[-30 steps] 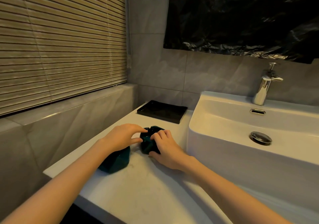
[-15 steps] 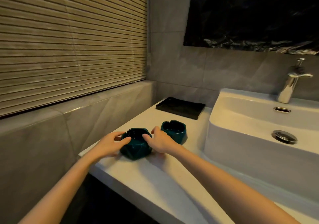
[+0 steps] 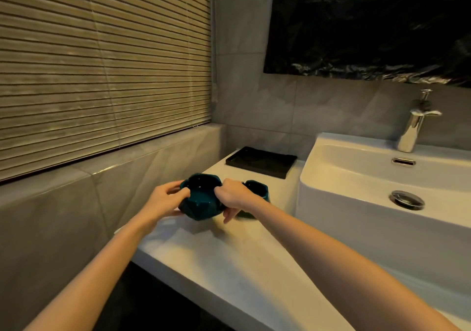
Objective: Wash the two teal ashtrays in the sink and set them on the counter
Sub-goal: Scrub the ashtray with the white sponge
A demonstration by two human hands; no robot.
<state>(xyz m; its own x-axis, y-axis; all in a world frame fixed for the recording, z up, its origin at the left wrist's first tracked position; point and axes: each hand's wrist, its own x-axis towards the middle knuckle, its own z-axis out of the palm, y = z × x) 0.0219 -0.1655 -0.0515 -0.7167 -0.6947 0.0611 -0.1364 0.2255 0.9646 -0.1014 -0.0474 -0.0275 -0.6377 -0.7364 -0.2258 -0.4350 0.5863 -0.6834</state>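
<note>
A faceted teal ashtray (image 3: 201, 199) is held just above the white counter (image 3: 229, 259), tilted with its hollow facing me. My left hand (image 3: 165, 199) grips its left rim and my right hand (image 3: 233, 198) grips its right rim, thumbs over the edge. The second teal ashtray (image 3: 257, 190) sits on the counter just behind my right hand, partly hidden by it. The white sink (image 3: 356, 177) stands to the right.
A black tray (image 3: 261, 161) lies at the back of the counter by the wall. A chrome tap (image 3: 414, 126) rises behind the sink, whose drain plug (image 3: 407, 199) is in the basin. A tiled ledge and window blinds run along the left.
Both hands left the right ashtray, took the left ashtray by its rim and raised and tilted it off the counter. The view has shifted left and back.
</note>
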